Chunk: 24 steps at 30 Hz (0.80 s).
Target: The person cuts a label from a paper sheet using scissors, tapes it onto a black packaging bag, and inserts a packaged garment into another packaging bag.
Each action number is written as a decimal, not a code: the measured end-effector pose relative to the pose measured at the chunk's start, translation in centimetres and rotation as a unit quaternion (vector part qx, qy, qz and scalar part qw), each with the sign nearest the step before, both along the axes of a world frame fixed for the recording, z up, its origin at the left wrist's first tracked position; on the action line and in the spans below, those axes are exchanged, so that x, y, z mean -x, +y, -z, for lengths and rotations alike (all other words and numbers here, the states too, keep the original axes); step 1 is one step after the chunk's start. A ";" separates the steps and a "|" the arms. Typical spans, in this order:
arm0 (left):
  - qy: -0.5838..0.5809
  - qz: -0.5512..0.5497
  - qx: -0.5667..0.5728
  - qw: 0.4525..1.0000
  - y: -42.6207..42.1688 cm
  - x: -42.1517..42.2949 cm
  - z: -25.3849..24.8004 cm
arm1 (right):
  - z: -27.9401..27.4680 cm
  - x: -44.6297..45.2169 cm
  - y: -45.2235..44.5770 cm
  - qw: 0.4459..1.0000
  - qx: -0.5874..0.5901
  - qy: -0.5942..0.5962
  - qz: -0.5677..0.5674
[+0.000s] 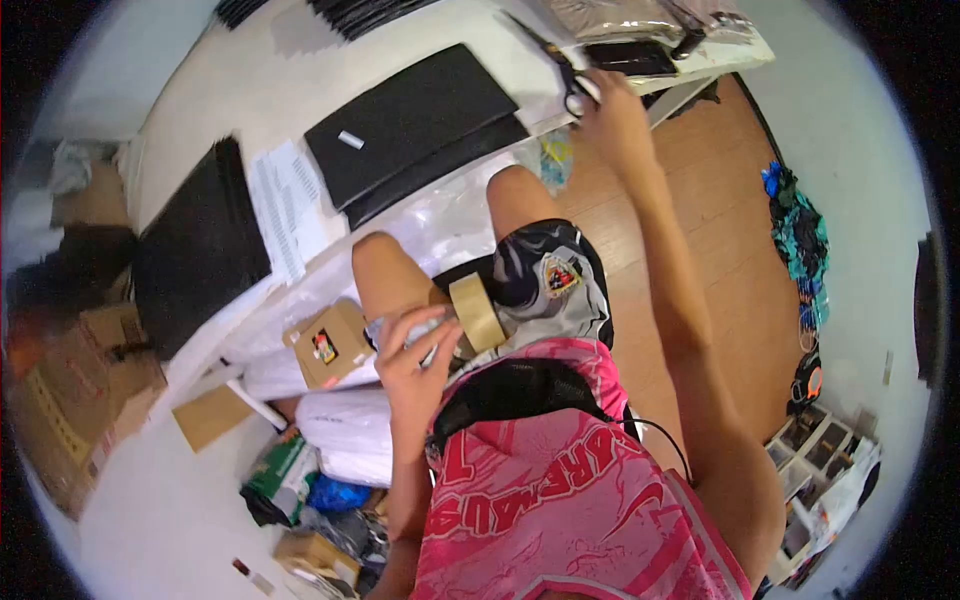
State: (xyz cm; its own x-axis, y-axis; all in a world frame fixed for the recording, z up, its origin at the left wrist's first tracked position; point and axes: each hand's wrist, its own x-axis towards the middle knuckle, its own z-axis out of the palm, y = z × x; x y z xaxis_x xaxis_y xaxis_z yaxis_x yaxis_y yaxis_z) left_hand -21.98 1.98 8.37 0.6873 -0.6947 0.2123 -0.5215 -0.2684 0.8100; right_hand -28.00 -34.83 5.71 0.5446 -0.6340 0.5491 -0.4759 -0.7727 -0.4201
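My left hand [412, 362] is over my lap with its fingers curled against a roll of tan packing tape [478, 312]. Something pale and shiny shows between those fingers, too small to name. My right hand [612, 108] reaches out to the table's right edge, its fingers closed at the white-and-black handles of a pair of scissors [574, 84]. The blades point away to the upper left. Left of the scissors lies a folded black sheet [415, 125] with a small white strip [351, 140] on it.
On the white table [215, 115] are a black stack [200, 245], printed papers [285, 200] and a dark phone-like slab [628, 58]. A small cardboard box [330, 345] sits by my left leg. Bags lie below; a compartment rack [822, 450] stands at right.
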 end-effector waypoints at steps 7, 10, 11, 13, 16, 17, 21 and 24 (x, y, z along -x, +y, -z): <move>0.045 0.065 -0.032 0.996 -1.3 -4.5 0.1 | 1.7 0.2 -4.5 0.966 -0.095 0.239 0.039; 0.028 0.112 -0.050 0.992 -2.8 -6.0 0.0 | 0.9 -0.4 -4.5 0.970 -0.082 0.231 0.002; 0.026 0.107 -0.047 0.993 -3.3 -6.5 0.1 | 0.7 -0.6 -4.7 0.973 -0.065 0.223 -0.006; 0.034 0.155 -0.014 0.987 -4.4 -7.4 0.4 | 1.1 -0.5 -5.9 0.969 -0.061 0.239 -0.020; -0.039 0.174 -0.053 0.983 -5.3 -9.0 1.9 | 1.6 -0.5 -7.9 0.935 -0.183 0.304 -0.013; -0.037 0.169 -0.051 0.984 -5.3 -9.1 2.1 | 1.4 0.7 -8.7 0.926 -0.286 0.238 -0.057; -0.006 0.159 -0.075 0.984 -5.4 -9.1 1.0 | -5.6 8.1 -2.8 0.880 -0.451 0.052 -0.138; 0.031 0.157 -0.028 0.987 -5.1 -9.2 2.1 | -7.5 14.9 2.1 0.836 -0.527 0.021 -0.151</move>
